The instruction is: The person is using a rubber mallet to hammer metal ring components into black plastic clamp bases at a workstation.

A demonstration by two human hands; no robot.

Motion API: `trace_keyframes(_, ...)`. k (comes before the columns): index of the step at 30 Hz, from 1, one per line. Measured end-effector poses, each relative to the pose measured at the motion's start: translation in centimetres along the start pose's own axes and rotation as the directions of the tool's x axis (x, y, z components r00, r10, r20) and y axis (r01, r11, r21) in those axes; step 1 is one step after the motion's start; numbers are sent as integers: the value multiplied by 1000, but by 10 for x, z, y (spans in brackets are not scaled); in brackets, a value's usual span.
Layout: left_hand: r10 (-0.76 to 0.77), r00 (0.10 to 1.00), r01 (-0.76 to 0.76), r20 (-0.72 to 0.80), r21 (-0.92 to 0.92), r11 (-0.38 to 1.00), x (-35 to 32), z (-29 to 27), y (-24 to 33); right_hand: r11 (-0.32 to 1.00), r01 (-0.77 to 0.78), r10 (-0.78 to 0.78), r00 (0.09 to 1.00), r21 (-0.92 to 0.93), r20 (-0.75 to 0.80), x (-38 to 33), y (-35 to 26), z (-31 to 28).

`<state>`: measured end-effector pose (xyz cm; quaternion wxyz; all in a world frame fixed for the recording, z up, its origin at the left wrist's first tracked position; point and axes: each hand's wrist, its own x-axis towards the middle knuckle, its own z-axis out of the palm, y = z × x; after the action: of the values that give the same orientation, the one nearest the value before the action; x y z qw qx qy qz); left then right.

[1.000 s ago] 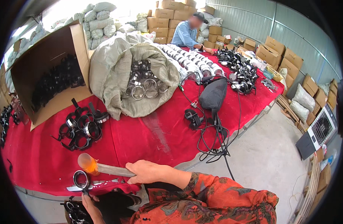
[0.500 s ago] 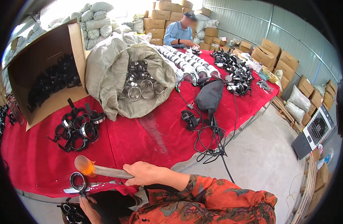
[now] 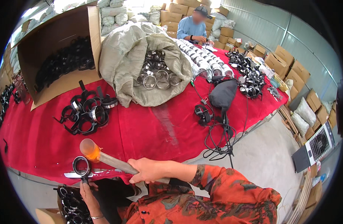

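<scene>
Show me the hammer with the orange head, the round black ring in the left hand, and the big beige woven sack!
Orange-headed hammer with grey-brown handle (image 3: 114, 162): head camera view, on the handle.
Round black ring (image 3: 84, 175): head camera view, on its lower rim.
Big beige woven sack (image 3: 121, 59): head camera view, on its left side.

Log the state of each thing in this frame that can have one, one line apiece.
Left grip: closed on ring part
Ring part: held, its ring uncovered
Right grip: closed on mallet
Mallet: held slanting, head beside ring part
Sack: open, metal rings inside
Carton: open, black parts inside
Cable: loosely tangled
Air cooler: standing, on or off unclear
</scene>
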<state>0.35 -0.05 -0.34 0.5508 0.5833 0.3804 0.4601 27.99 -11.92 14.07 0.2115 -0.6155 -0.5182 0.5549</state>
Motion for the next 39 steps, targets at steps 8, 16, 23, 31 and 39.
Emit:
trace_keyframes(8,23,1000,-23,0,2,1000,2,2,-1,974,70,-57,996,216,-66,9,24,31)
trace_keyframes(16,-93,990,89,-108,-38,995,-9,10,14,973,-30,62,989,228,-134,5,37,38)
trace_keyframes(23,44,999,-44,4,41,998,-2,10,9,993,35,-10,976,111,-216,-4,4,37)
trace_keyframes(31,86,996,-86,7,-15,996,-4,7,1,954,22,-100,964,-300,-247,-4,11,45)
trace_keyframes(39,79,997,-79,-14,-33,996,-3,9,0,877,238,-359,902,-418,-240,10,-38,60)
